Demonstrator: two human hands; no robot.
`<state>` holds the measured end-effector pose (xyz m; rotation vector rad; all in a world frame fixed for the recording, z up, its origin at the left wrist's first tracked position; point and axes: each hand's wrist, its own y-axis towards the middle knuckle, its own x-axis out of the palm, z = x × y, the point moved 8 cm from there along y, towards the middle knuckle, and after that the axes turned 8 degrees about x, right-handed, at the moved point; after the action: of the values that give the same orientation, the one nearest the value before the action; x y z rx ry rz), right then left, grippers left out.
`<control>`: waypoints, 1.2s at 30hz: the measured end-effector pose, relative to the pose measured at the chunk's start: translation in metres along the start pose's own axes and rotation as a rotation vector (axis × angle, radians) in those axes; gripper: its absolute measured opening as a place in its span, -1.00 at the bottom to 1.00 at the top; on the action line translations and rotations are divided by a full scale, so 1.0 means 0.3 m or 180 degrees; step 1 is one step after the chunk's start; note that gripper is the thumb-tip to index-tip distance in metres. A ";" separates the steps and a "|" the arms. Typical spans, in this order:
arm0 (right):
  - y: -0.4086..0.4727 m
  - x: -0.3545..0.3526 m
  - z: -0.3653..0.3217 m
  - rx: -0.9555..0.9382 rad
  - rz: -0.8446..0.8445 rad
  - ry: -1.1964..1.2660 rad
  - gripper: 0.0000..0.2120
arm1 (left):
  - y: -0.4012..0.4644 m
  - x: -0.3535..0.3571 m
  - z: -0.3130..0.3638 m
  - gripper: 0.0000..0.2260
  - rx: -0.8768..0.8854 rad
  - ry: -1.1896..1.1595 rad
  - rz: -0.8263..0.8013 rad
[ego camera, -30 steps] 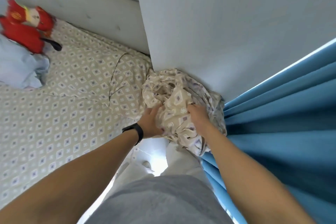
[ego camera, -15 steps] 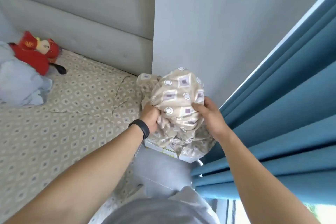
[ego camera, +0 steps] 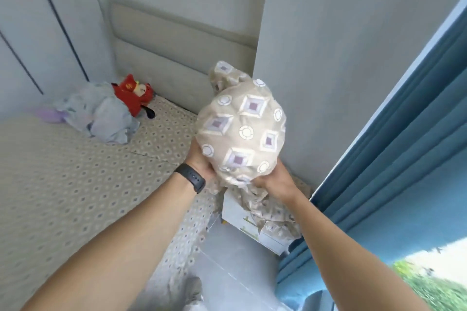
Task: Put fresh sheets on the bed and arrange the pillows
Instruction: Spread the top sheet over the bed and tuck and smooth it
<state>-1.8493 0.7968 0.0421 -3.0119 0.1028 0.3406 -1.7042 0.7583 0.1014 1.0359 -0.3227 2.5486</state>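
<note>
Sheet bundle (ego camera: 241, 131) gripped from below by left hand (ego camera: 199, 163) and right hand (ego camera: 276, 182) — loose edge trailing onto white box (ego camera: 236, 212).

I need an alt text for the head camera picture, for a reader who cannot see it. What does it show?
Two bare hands, the left hand and the right hand, hold up a bundled beige patterned cloth beside a bed covered in matching fabric. A red plush toy and a crumpled pale blue cloth lie near the grey headboard; blue curtains hang at the right.
</note>
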 end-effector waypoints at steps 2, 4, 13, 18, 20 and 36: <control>-0.026 0.090 -0.043 0.0053 0.0151 0.0176 -0.57 | -0.072 -0.047 0.088 -0.41 0.0152 0.0173 0.0160; -0.054 0.185 -0.087 0.0042 0.0264 0.0364 -0.73 | -0.161 -0.125 0.173 -0.57 0.0359 0.0336 0.0210; -0.140 0.714 -0.786 -0.1129 0.0531 -0.0076 -0.64 | -0.622 -0.594 0.517 0.02 0.0854 0.2891 0.0611; -0.317 1.225 -1.224 -0.1644 0.0317 0.0572 -0.65 | -0.805 -0.856 0.669 0.39 0.0045 0.3166 0.1229; -0.404 1.433 -1.385 -0.1890 0.0167 0.0534 -0.67 | -0.861 -0.908 0.796 0.33 0.0343 0.3121 0.1318; -0.313 2.161 -1.099 -0.1645 -0.0050 -0.0110 -0.78 | -1.714 -1.536 1.769 -0.80 0.2936 0.1559 0.3980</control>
<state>-1.1393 0.8163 0.2243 -3.5101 -0.0163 0.4827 -0.8538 0.9268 0.1857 0.3239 0.6277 4.1393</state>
